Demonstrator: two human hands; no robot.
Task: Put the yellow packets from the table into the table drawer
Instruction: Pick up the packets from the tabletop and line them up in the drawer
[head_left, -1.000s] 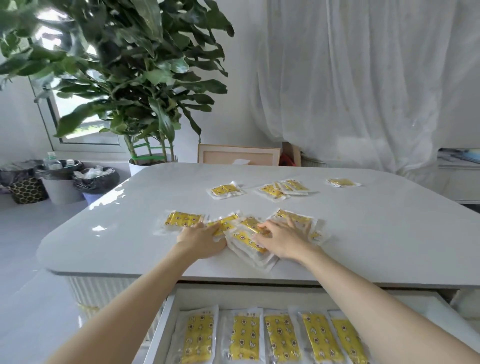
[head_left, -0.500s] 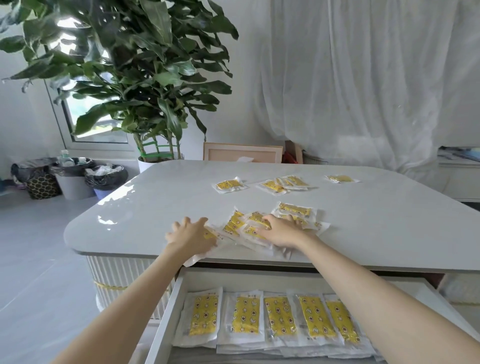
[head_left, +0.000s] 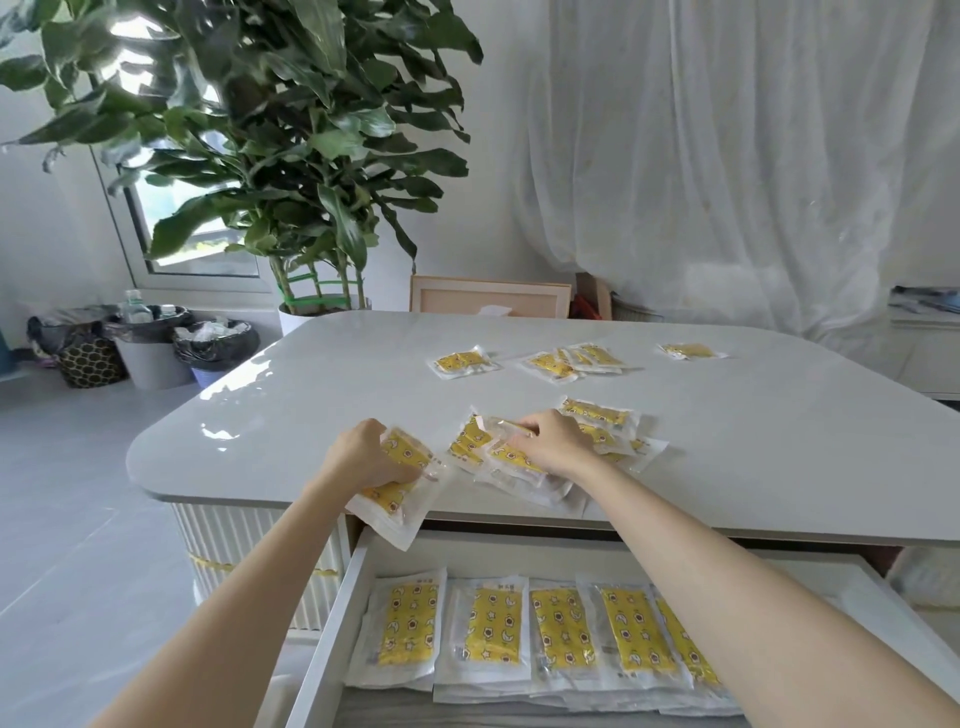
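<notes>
I log a row of packets (head_left: 488, 626) in drawer (head_left: 332, 649), many left on counter (head_left: 311, 395); left grip (head_left: 374, 457) holds a packet (head_left: 400, 499) at near edge, right grip (head_left: 550, 447) pinches the pile (head_left: 597, 436).

2 hands: left hand (head_left: 363, 460), right hand (head_left: 553, 441). Left grip holds 2 yellow packets (head_left: 392, 506), overlapped. Right fingers pinch into 1 pile (head_left: 597, 418) of roughly 6; overlaps block an exact count. Beyond both grips on the 1 table (head_left: 311, 415): 1 single packet (head_left: 462, 362), 1 cluster (head_left: 571, 361) of about 3, 1 far packet (head_left: 691, 352). Below the grips, 1 drawer (head_left: 332, 649): top row (head_left: 491, 626) of 5, more stacked under, uncountable. Left of the left grip: 3 bins (head_left: 150, 358), 1 plant (head_left: 270, 130).
</notes>
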